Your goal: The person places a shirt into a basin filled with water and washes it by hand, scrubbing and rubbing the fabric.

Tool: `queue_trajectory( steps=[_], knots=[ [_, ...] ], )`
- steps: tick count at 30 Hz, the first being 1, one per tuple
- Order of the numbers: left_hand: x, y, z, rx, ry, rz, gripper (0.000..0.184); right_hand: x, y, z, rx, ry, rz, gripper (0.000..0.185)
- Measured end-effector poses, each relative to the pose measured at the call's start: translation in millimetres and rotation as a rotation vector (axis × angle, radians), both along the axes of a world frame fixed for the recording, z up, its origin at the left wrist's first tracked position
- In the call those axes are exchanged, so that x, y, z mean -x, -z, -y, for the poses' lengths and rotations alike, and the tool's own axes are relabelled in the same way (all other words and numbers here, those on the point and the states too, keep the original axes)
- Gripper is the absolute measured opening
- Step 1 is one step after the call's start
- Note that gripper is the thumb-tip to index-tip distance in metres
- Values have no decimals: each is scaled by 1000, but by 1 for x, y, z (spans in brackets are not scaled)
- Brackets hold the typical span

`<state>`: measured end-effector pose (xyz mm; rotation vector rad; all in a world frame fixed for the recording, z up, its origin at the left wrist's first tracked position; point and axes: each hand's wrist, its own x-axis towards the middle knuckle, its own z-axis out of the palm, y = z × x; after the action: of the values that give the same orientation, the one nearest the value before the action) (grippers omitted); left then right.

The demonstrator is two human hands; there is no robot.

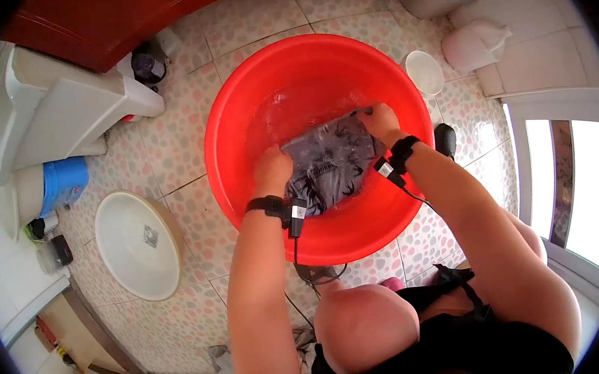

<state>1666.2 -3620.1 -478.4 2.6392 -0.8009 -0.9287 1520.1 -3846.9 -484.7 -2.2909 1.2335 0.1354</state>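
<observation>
A large red basin (236, 114) with water in it stands on the tiled floor. Inside it lies a wet dark grey cloth (329, 159) with black leaf-like patterns and some lettering. My left hand (273, 169) is closed at the cloth's left edge. At the upper right corner of the cloth, my right hand (381, 123) grips the fabric with bent fingers. Both wrists wear black straps with small devices and cables.
A white basin (137, 244) sits on the floor at the left. Right of the red basin are a small white bowl (424, 73) and a pink jug (474, 45). A blue bucket (64, 182) stands at the far left, below a white fixture (68, 111).
</observation>
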Motion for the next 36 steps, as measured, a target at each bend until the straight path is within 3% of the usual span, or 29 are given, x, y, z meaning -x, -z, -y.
queue_trajectory(
  steps=[1, 4, 5, 12, 14, 17, 20, 23, 25, 27, 28, 30, 31, 32, 34, 36],
  knots=[
    [-3, -15, 0, 3, 1, 8, 35, -4, -20, 0, 11, 19, 116, 32],
    [-13, -51, 4, 469, -218, 156, 34, -14, -69, 3, -41, 78, 311, 29],
    [-16, -62, 6, 474, -214, 165, 34, -16, -84, 6, -109, 118, 376, 28],
    [-15, -205, 22, 1072, -450, -211, 22, -24, -209, 9, -57, 43, 805, 25],
    [-13, -245, 22, 1367, -524, -432, 16, -30, -259, -4, -143, 75, 920, 22],
    [-14, -286, 17, 1500, -441, -433, 14, -31, -308, -10, -231, 83, 1071, 17],
    [-17, -306, 12, 1514, -427, -318, 14, -26, -315, -5, -136, -1, 1066, 16],
    [-31, -285, 4, 1389, -388, -231, 16, -21, -297, 1, 1, -54, 966, 16],
    [-40, -255, -2, 1288, -375, -174, 15, -14, -265, 10, 47, -195, 713, 17],
    [-42, -222, -5, 989, -256, 50, 16, -9, -231, 10, 144, -284, 541, 19],
    [-41, -208, -6, 986, -256, 46, 16, -7, -210, 8, 160, -331, 549, 18],
    [-36, -178, -12, 596, -52, 272, 21, -1, -164, 6, 159, -402, 414, 17],
    [-33, -157, -16, 590, -56, 271, 21, 2, -142, 5, 141, -427, 271, 16],
    [-29, -134, -18, 553, 119, 352, 20, 4, -122, 2, 134, -431, 270, 16],
    [-14, -98, -21, 433, 348, 390, 20, 10, -87, -8, 475, -727, -113, 13],
    [8, -69, -23, 350, 397, 347, 21, 10, -62, -20, 524, -834, -202, 14]
  ],
)
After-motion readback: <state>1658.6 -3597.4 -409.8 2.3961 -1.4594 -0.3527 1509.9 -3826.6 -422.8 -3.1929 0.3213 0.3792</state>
